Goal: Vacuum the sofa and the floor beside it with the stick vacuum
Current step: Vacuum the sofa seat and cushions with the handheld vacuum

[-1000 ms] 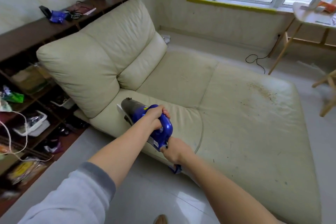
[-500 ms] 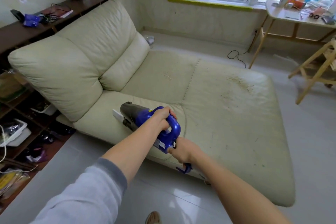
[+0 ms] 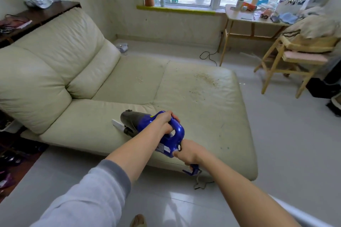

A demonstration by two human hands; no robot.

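A blue vacuum (image 3: 147,124) with a dark dust cup and a white nozzle tip lies over the front edge of the cream sofa (image 3: 184,101). My left hand (image 3: 165,122) grips its loop handle from above. My right hand (image 3: 188,152) holds the rear end of the body, with a blue part and a cord hanging below it. Brown crumbs (image 3: 207,79) are scattered on the far right seat cushion, and a smaller patch (image 3: 139,79) lies near the middle seam. The nozzle points left, toward the back cushions.
A dark shelf unit (image 3: 36,16) with clutter runs behind and left of the sofa. A wooden table (image 3: 254,22) and a wooden chair (image 3: 287,57) stand at the right by the window. A black cable (image 3: 208,55) lies on the pale floor (image 3: 286,134).
The view has swung to the right, bringing the table and chair into sight. Both hands keep the same hold on the vacuum, which stays over the sofa's front edge.
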